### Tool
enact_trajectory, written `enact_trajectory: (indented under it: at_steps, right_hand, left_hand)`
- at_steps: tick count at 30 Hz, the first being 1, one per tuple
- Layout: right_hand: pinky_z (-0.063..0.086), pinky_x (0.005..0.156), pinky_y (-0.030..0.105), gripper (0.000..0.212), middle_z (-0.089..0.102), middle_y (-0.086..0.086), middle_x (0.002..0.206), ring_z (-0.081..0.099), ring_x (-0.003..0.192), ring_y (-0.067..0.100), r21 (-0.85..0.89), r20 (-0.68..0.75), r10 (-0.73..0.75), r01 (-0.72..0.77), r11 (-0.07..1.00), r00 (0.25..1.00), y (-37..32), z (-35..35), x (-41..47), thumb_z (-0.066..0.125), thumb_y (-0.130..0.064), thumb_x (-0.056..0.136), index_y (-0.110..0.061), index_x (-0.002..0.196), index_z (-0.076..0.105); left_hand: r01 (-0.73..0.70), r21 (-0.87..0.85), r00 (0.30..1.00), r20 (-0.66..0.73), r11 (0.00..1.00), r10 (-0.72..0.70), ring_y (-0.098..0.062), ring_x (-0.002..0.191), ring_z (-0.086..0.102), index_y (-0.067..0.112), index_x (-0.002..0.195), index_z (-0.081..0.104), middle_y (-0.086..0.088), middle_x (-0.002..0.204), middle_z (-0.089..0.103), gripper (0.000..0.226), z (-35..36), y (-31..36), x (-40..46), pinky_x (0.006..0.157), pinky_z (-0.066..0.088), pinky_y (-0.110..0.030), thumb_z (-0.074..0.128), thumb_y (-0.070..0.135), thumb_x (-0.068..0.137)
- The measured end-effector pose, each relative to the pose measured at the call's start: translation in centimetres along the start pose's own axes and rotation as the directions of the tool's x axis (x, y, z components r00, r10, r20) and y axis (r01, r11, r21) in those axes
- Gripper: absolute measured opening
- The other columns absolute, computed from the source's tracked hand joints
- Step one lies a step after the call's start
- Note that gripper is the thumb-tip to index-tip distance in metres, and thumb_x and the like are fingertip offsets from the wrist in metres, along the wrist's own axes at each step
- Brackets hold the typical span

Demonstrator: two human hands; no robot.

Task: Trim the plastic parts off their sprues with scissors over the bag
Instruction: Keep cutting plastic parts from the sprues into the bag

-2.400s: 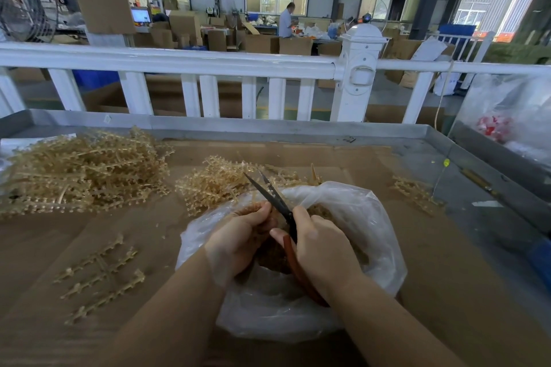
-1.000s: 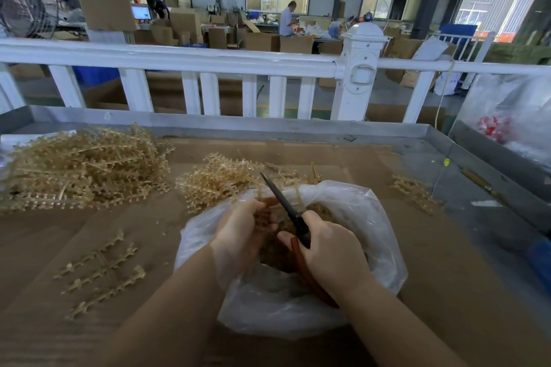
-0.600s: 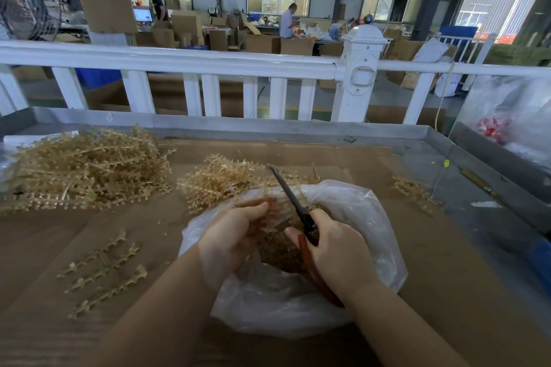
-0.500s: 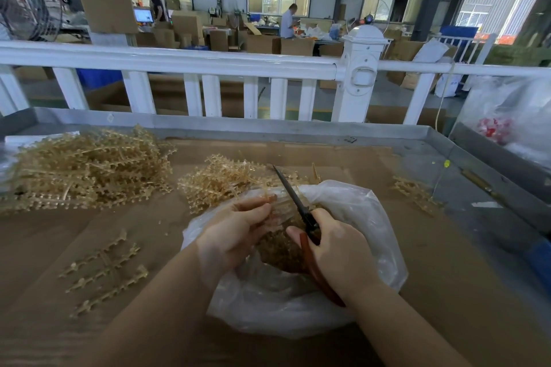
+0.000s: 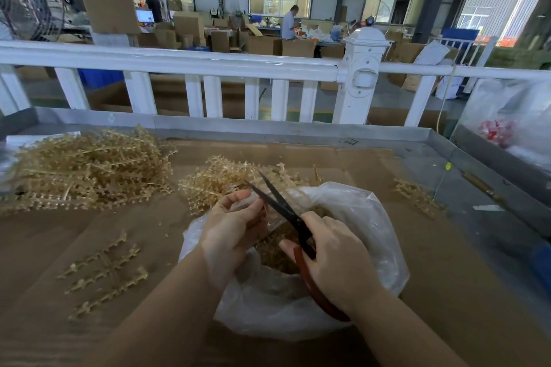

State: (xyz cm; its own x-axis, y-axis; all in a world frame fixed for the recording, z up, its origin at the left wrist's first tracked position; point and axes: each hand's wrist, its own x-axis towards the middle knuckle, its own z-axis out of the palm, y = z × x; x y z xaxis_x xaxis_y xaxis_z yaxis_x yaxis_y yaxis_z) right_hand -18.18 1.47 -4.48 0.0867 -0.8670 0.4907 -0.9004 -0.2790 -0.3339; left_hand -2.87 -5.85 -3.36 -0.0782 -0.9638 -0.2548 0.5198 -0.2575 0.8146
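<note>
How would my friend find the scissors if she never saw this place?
Look at the clear plastic bag on the brown table. Above its mouth the right hand grips the scissors. Nothing else there has black blades, open in a V, and red-brown handles.

**Scissor blades open again over the bag**

The scissors (image 5: 286, 211), closed half a second ago, now have their blades spread in a V at frame centre. The left hand (image 5: 231, 226) has risen slightly, bringing its sprue piece (image 5: 265, 211) up to the blades. The right hand (image 5: 337, 259) keeps gripping the handles.
</note>
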Motion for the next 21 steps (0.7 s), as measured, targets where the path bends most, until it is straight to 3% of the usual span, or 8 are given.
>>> enact_trajectory:
  at_steps: [8,12,17,21]
  right_hand:
    - [0.042,0.072,0.021,0.032,0.054,-0.012,0.083,0.05,0.08,0.007,0.042,0.094,0.035,-0.039,0.998,0.995,0.5,0.2,-0.2,0.043,-0.061,0.086,-0.031,0.094,0.048]
    - [0.039,0.075,0.021,0.036,0.053,-0.011,0.09,0.048,0.086,0.009,0.027,0.133,0.045,-0.049,0.998,0.99,0.5,0.0,-0.2,0.04,-0.063,0.085,-0.031,0.1,0.047]
    - [0.042,0.086,0.025,0.043,0.055,-0.007,0.102,0.047,0.096,0.011,0.014,0.169,0.059,-0.062,0.998,0.984,0.5,0.0,-0.1,0.04,-0.063,0.086,-0.03,0.113,0.046]
    - [0.043,0.09,0.027,0.045,0.055,-0.005,0.106,0.047,0.1,0.013,-0.005,0.169,0.069,-0.069,0.998,0.983,0.5,0.0,0.0,0.04,-0.063,0.087,-0.029,0.117,0.046]
  left_hand:
    - [0.066,-0.116,0.997,-0.041,0.991,-0.071,-0.021,0.077,0.064,0.013,0.092,0.055,-0.008,0.085,0.066,0.019,0.4,-0.4,0.2,0.059,0.057,-0.029,0.056,-0.006,0.088]
    - [0.058,-0.126,0.994,-0.085,0.99,-0.069,-0.019,0.072,0.063,0.011,0.089,0.055,-0.008,0.079,0.065,0.017,0.8,-0.6,0.1,0.066,0.055,-0.032,0.055,-0.006,0.089]
    - [0.084,-0.145,0.992,-0.081,0.986,-0.097,-0.007,0.046,0.06,0.014,0.083,0.054,0.0,0.061,0.062,0.019,1.5,-0.9,0.0,0.065,0.045,-0.026,0.052,-0.002,0.092]
    - [0.108,-0.165,0.992,-0.041,0.98,-0.116,-0.009,0.053,0.059,0.014,0.084,0.053,-0.001,0.067,0.06,0.019,1.6,-1.1,0.1,0.061,0.044,-0.023,0.049,-0.002,0.094]
